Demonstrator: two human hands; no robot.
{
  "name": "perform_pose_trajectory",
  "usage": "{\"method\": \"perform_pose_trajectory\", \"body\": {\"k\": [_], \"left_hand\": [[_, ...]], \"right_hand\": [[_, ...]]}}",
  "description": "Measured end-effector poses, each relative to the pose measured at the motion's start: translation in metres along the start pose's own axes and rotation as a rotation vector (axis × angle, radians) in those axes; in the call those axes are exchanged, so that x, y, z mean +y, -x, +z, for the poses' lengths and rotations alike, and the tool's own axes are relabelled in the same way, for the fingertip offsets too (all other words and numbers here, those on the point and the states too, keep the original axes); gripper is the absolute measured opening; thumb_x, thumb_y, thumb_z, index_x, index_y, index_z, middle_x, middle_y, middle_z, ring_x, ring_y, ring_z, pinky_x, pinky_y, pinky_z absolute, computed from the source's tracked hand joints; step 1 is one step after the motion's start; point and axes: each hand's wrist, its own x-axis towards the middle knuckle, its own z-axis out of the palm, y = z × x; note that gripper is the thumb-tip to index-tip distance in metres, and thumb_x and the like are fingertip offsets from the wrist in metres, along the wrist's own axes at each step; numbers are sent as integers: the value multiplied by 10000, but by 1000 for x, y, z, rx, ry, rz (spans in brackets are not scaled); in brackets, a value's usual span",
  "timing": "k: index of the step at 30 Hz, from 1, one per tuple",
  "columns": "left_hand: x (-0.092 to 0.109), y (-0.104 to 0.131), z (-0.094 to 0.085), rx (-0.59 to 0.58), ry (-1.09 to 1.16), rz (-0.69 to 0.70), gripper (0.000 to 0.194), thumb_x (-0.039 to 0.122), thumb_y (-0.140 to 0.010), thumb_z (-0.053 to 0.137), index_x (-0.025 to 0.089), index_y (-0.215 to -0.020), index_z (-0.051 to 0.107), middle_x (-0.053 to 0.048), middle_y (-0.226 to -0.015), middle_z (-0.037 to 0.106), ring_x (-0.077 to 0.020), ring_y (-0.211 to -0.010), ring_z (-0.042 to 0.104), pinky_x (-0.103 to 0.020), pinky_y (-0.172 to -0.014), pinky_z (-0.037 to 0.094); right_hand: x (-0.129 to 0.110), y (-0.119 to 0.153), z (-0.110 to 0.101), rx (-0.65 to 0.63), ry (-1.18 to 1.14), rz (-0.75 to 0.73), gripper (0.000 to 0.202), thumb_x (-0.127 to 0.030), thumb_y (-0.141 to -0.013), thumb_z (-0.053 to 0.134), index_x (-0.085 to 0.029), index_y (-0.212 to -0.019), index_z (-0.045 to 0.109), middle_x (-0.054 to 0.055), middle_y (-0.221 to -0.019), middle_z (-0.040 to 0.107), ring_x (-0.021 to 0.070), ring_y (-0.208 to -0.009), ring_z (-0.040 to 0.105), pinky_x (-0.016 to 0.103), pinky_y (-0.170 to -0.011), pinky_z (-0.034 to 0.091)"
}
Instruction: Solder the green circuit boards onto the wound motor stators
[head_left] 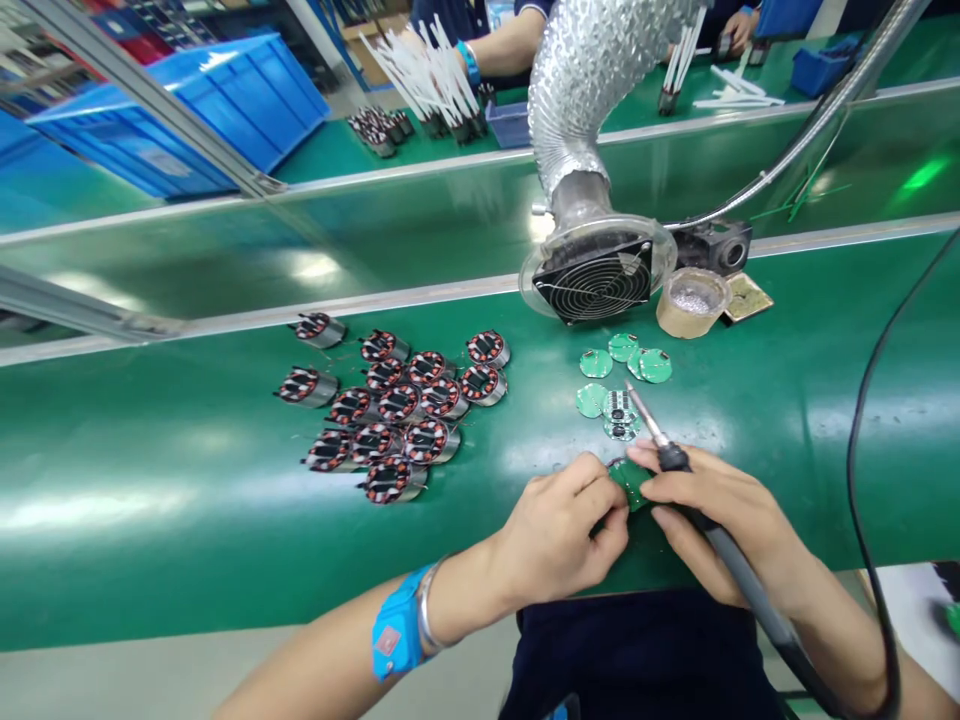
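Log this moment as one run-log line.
left hand: at edge of board | right hand: holds soldering iron | iron tip: by loose boards | coil units: grouped to the left | fan: beyond loose boards

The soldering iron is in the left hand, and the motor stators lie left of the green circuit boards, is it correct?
Wrong hand: the head view shows the soldering iron in the right hand. The motor stators do lie left of the green circuit boards.

The left hand (574, 525) is positioned low over the desk, fingers curled and thumb drawn in against them. The left forearm enters from the lower left. The right hand (720, 515) faces it, close by, fingers extended toward the left hand, forearm angled from the lower right.
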Motion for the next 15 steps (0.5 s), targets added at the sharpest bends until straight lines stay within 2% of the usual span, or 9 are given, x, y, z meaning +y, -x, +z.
{"method": "perform_pose_trajectory", "body": {"k": [3, 5, 7, 11, 15], "left_hand": [[-1, 0, -3, -10, 83, 93, 159, 224, -790, 574, 168, -925, 638, -35, -788, 588, -139, -670, 577, -243, -576, 488], [-1, -1, -4, -10, 143, 127, 102, 232, -813, 608, 173, -880, 659, -20, -746, 575, -128, -651, 559, -246, -606, 485], [-1, -4, -4, -6, 219, 38, 60, 204, -831, 622, 171, -814, 669, -13, -729, 564, -110, -635, 542, -225, -594, 463], [-5, -11, -5, -62, 379, -243, 55, 148, -800, 633, 154, -761, 672, 3, -713, 512, -78, -575, 467, -194, -527, 401], [-7, -14, -6, -98, 437, -292, 49, 132, -780, 630, 158, -765, 669, 12, -718, 494, -70, -568, 438, -188, -514, 377]], "right_hand": [[7, -5, 8, -75, -64, 5, 324, -40, -859, 522, -205, -1135, 557, 102, -1204, 673, 200, -1154, 624, 368, -975, 531], [9, -4, 10, -75, -73, 18, 337, -41, -854, 521, -212, -1144, 547, 99, -1209, 670, 190, -1123, 640, 356, -956, 539], [11, -1, 11, -64, -70, 55, 351, -51, -841, 540, -221, -1148, 540, 92, -1222, 662, 187, -1098, 652, 352, -946, 541], [13, 1, 12, -49, -73, 113, 377, -69, -814, 569, -232, -1151, 527, 81, -1198, 668, 192, -1082, 652, 357, -937, 539], [10, -8, 10, 20, -55, 128, 321, -116, -813, 590, -238, -1106, 544, 57, -1074, 692, 211, -1062, 630, 385, -916, 529]]}}
